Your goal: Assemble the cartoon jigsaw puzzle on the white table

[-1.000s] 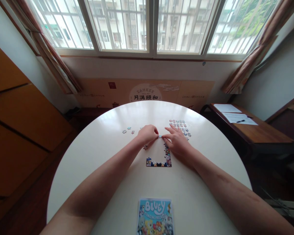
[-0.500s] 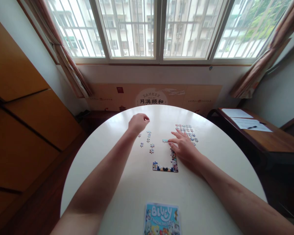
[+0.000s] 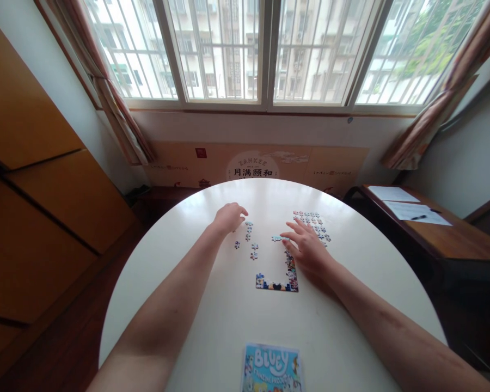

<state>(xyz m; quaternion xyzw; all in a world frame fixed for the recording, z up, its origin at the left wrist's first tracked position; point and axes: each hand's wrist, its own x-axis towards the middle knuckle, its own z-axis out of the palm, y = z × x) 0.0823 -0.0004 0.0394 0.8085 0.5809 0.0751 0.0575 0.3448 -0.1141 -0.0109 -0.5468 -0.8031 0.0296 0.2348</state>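
My right hand [image 3: 308,247] lies flat on the round white table [image 3: 212,321] with its fingers spread. Its index fingertip touches a light blue jigsaw piece [image 3: 276,238]. Under its heel runs the right side of an L-shaped assembled puzzle border [image 3: 275,285]. My left hand [image 3: 230,216] hovers low at the far left of several loose pieces [image 3: 250,239]. Its fingers are curled, and I cannot see whether anything is in them. A second group of loose pieces [image 3: 312,220] lies just beyond my right hand.
A blue "Bluey" puzzle box [image 3: 271,370] lies at the near table edge. A brown side desk [image 3: 441,234] with papers and a pen stands to the right, wooden cabinets [image 3: 32,207] to the left. A barred window [image 3: 265,49] with curtains lies ahead.
My left hand let go of the blue piece it held together with the right, swung left and up, then came down by the loose pieces. My right hand stayed on the blue piece.
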